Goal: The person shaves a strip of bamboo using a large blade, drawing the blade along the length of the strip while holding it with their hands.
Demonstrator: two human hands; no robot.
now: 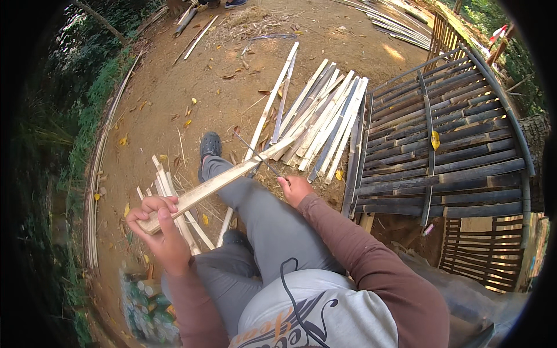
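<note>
My left hand (164,232) is closed round the near end of a long pale bamboo strip (212,185), thumb along its side. The strip slants up and to the right over my legs, its far end near a pile of split bamboo strips (333,124). In my right hand (295,190), by my right thigh, is a thin dark-bladed knife (269,166). Its blade crosses the strip towards the far end; whether it cuts in I cannot tell. My fist hides the handle. More pale strips (180,211) lie on the ground beside my left hand.
A slatted dark bamboo bench (447,136) stands on the right, close to my right arm. Clear plastic bottles (148,307) are heaped at the lower left. More strips (400,26) lie at the far right, and long poles (96,191) along the left edge of the dirt ground.
</note>
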